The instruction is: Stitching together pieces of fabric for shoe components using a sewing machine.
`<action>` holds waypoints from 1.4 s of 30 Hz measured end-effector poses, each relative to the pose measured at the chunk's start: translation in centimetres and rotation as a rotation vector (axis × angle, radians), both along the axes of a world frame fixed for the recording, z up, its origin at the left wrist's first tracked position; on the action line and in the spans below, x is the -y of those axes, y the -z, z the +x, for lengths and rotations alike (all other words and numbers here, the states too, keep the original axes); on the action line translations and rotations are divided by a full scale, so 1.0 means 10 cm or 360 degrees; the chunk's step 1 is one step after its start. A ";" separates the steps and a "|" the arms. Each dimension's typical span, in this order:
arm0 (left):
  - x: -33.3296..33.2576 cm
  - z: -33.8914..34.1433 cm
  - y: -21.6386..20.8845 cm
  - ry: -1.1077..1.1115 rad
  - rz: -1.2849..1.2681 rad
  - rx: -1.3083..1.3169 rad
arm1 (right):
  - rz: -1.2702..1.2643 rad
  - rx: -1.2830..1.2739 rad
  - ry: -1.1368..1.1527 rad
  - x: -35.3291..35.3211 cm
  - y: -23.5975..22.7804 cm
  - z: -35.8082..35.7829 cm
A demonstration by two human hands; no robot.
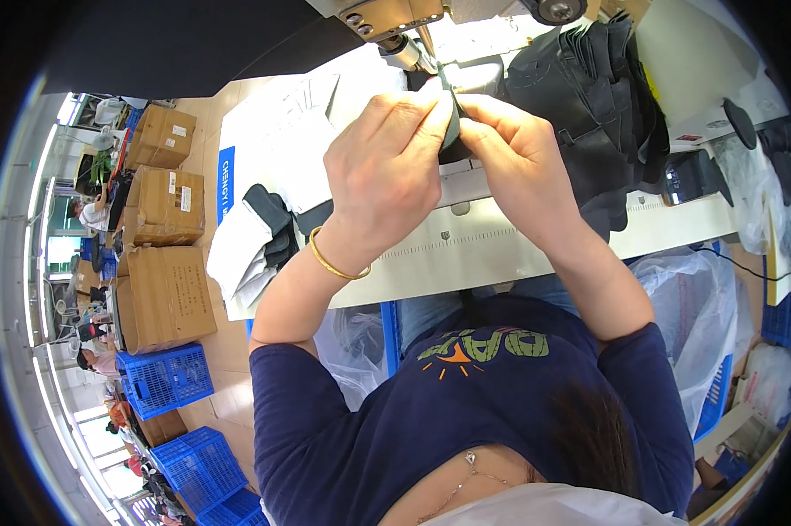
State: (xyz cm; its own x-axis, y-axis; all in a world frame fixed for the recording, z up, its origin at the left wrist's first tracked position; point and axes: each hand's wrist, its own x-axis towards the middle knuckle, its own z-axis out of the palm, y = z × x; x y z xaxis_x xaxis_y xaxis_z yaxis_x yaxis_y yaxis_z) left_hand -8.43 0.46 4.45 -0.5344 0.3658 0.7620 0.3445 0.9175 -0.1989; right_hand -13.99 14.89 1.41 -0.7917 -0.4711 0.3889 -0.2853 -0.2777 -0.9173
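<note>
**Dark fabric pinched at the needle**

Dark fabric, one small piece (450, 131), sits pinched between both of my hands at the far edge of the worktop (500, 245), right under the sewing machine head (395, 17). My left hand (386, 171) grasps it from one side with fingertips clenched onto its edge; my right hand (509, 162) grips the other side the same way. The piece is mostly hidden behind my fingers, so I can't tell whether it is folded.

Risk, as I judge it: fingertips this close to the needle area could get caught, and an uneven pull from either hand could skew the piece.

Counts: one stack of black cut pieces (597, 105) toward the far right of the worktop, one white bundle (264, 219) hanging off its left edge, three cardboard boxes (163, 294) on the floor, three blue crates (167, 379) near them, one gold bangle (334, 263) on my left wrist.
</note>
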 end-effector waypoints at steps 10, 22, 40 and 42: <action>0.01 -0.06 0.07 -0.0058 -0.0017 -0.0076 | -0.0101 0.0240 -0.0111 -0.01 -0.02 0.05; -0.13 0.04 0.13 -0.0043 0.0226 -0.0012 | -0.0193 0.0340 -0.0150 0.00 0.02 0.14; -0.09 0.03 0.10 -0.0076 0.0137 0.0002 | -0.0220 0.0297 -0.0148 0.07 0.04 0.10; -0.07 0.02 0.11 -0.0074 0.0132 -0.0012 | -0.0168 0.0293 -0.0148 0.08 0.04 0.11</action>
State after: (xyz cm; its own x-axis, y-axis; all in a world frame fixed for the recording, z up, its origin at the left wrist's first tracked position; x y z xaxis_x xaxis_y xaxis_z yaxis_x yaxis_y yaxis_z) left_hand -8.23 1.13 3.37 -0.5435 0.2763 0.7926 0.2998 0.9459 -0.1241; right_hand -12.88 14.11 0.98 -0.8091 -0.5096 0.2927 -0.0846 -0.3919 -0.9161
